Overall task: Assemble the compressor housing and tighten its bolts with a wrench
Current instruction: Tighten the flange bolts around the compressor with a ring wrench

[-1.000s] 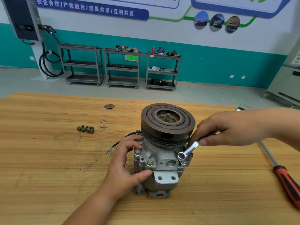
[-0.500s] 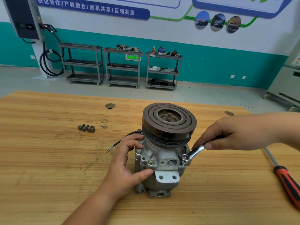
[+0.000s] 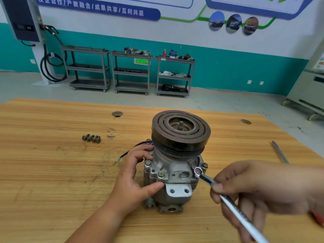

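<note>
The compressor housing (image 3: 175,174) stands upright near the middle of the wooden table (image 3: 52,181), its dark grooved pulley (image 3: 180,132) on top and its mounting lugs on the wood. Bolt heads show on its flange at the left, the front and the right.

The left hand (image 3: 135,176) grips the housing from the left. The fingers curl round the far side just under the pulley, and the thumb presses across the front below the flange. The forearm comes in from the bottom edge.

The right hand (image 3: 259,195) comes in from the right, blurred, its fingers curled round the shank of the wrench (image 3: 206,178). The thumb tip lies on the shank close to the head. The wrench's ring end sits on the flange at the front right, just beside the right bolt. Its handle slants down and toward the viewer, past the hand and out of the bottom edge.

A black wire (image 3: 129,152) runs from behind the left fingers out over the wood to the left. Farther left, well apart from the housing, lie loose bolts (image 3: 91,138) in a short row, with broad wood around them. To the right a screwdriver (image 3: 279,151) lies near the table's slanting right edge, its shaft passing behind the right wrist. The far edge runs behind the pulley, with grey floor and three metal carts (image 3: 131,72) beyond it.
</note>
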A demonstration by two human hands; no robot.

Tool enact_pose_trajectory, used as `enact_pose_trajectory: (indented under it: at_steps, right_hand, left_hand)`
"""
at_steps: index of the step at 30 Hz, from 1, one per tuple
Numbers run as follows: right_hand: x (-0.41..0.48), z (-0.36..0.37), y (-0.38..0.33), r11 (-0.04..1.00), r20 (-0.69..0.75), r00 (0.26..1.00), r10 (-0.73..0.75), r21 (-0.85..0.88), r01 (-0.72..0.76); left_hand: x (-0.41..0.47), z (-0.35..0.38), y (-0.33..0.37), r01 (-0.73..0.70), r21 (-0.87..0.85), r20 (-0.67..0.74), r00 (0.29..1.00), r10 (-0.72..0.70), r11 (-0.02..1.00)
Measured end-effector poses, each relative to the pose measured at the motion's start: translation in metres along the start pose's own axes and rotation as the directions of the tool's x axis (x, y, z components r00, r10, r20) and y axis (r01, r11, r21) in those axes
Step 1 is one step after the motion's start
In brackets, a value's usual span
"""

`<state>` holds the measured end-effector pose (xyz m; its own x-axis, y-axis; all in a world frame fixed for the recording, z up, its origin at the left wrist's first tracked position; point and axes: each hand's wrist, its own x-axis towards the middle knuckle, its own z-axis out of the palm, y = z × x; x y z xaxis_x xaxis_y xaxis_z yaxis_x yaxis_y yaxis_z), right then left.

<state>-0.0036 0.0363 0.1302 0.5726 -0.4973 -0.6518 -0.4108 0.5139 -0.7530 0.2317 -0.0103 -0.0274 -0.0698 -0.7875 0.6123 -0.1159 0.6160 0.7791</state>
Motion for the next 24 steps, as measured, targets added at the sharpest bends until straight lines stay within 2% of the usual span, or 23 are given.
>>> enact_pose_trajectory:
  at_steps: [2, 4, 7, 9, 10, 12, 13, 15, 17, 19, 21, 24]
  right_hand:
    - [0.011, 0.02, 0.015, 0.957, -0.051, 0.99, -0.131, 0.253, 0.14]
    - [0.021, 0.039, 0.022, 0.864, -0.134, 0.96, -0.246, 0.419, 0.28]
    - [0.029, 0.056, 0.028, 0.748, -0.218, 0.922, -0.319, 0.54, 0.387]
    - [0.03, 0.054, 0.032, 0.75, -0.165, 0.931, -0.325, 0.554, 0.36]
    - [0.027, 0.05, 0.036, 0.804, -0.087, 0.942, -0.325, 0.498, 0.324]
    - [0.019, 0.038, 0.039, 0.919, 0.012, 0.953, -0.303, 0.268, 0.289]
    - [0.015, 0.032, 0.038, 0.949, -0.003, 0.96, -0.279, 0.154, 0.276]
    - [0.006, 0.017, 0.036, 0.945, -0.15, 0.939, -0.31, -0.159, 0.286]
    - [-0.004, 0.001, 0.032, 0.778, -0.307, 0.831, -0.463, -0.59, 0.215]
    - [-0.012, -0.015, 0.024, 0.535, -0.298, 0.766, -0.569, -0.842, 0.07]
    - [-0.016, -0.025, 0.013, 0.369, -0.245, 0.781, -0.575, -0.929, -0.021]
    - [-0.011, -0.034, -0.001, 0.331, -0.225, 0.838, -0.498, -0.942, -0.057]
  left_hand:
    - [0.0, 0.0, -0.001, -0.005, 0.002, 0.0, 1.0, 0.005, 1.0]
    - [0.0, 0.0, -0.001, -0.014, 0.003, -0.005, 1.0, 0.014, 1.0]
    - [0.001, 0.0, 0.0, -0.027, 0.003, -0.015, 1.0, 0.027, 1.0]
    - [0.001, 0.0, 0.001, -0.025, -0.001, -0.014, 1.0, 0.025, 1.0]
    - [0.001, 0.0, 0.001, -0.02, 0.003, -0.012, 1.0, 0.02, 1.0]
    - [0.0, 0.0, 0.0, -0.01, 0.013, -0.005, 1.0, 0.011, 1.0]
    - [0.0, 0.0, -0.001, -0.012, 0.018, -0.003, 1.0, 0.012, 1.0]
    - [-0.001, 0.0, -0.002, -0.021, 0.019, 0.001, 1.0, 0.021, 1.0]
    - [-0.001, 0.0, -0.002, -0.029, 0.013, -0.001, 1.0, 0.029, 0.999]
    - [0.0, 0.001, -0.001, -0.024, 0.008, -0.001, 1.0, 0.024, 1.0]
    - [0.0, 0.001, 0.0, -0.019, 0.001, -0.005, 1.0, 0.019, 1.0]
    - [0.0, 0.0, 0.001, -0.008, 0.001, -0.011, 1.0, 0.008, 1.0]
